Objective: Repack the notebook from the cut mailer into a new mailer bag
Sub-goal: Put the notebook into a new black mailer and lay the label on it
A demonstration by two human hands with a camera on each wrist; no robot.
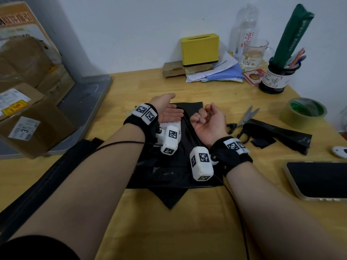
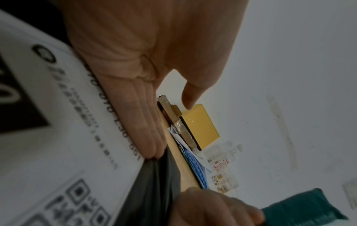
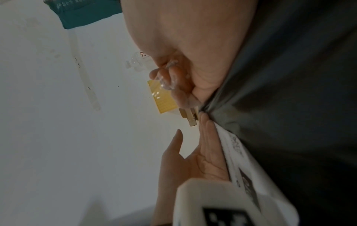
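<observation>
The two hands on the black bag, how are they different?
The left hand is flat with straight fingers; the right hand is curled into a fist. The left hand lies by the white shipping label; the right hand bunches the black plastic mailer. Both face palm-up.

A plain white painted wall [image 1: 131, 30] rises behind a light yellow-brown wooden tabletop [image 1: 135, 85], meeting its far edge. The wall carries a few small dark specks and, in the wrist views, a faint pale streak [image 3: 85, 73]. The light is soft and even, with only weak shadows along the tabletop's far edge. At the tabletop's left edge stands a grey metal rack or shelf [image 1: 88, 102] with a flat grey base, and brown cardboard boxes [image 1: 28, 117] bearing white printed labels are stacked on it. The wood grain runs across the tabletop, which reaches down to the near edge of the head view.
</observation>
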